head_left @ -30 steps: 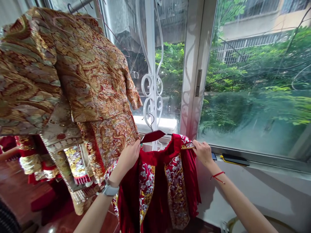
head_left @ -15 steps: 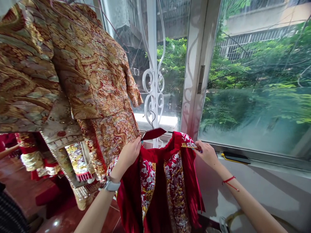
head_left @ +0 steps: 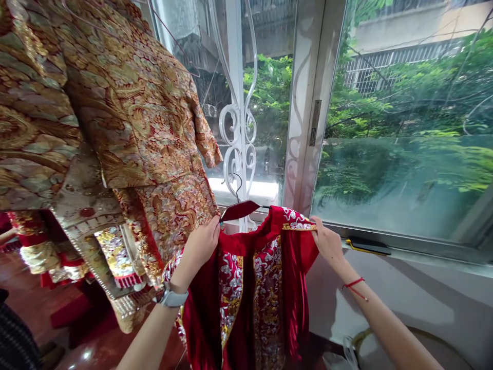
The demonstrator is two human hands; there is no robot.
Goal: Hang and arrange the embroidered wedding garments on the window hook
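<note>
A deep red jacket (head_left: 248, 252) with silver and gold embroidery hangs in front of me, its front panels parted. A dark clothes hanger (head_left: 241, 209) with a metal hook lies at its neck. My left hand (head_left: 202, 244) is closed at the left shoulder, by the hanger's left end; its fingertips are partly hidden. My right hand (head_left: 326, 240) pinches the embroidered edge of the right shoulder. On the left, close to my left hand, hang gold brocade garments (head_left: 150, 128).
White scrolled ironwork (head_left: 239, 123) stands behind the hanger, before the window frame (head_left: 308, 103). On the sill lies a black and yellow object (head_left: 367, 245). More red and gold garments (head_left: 34, 246) hang at the far left. Below is a shiny reddish floor (head_left: 88, 354).
My right hand has shifted slightly outward with the jacket's right shoulder, which spreads wider and shows more red cloth beneath. My left hand keeps its hold. The whole view has drifted slightly.
</note>
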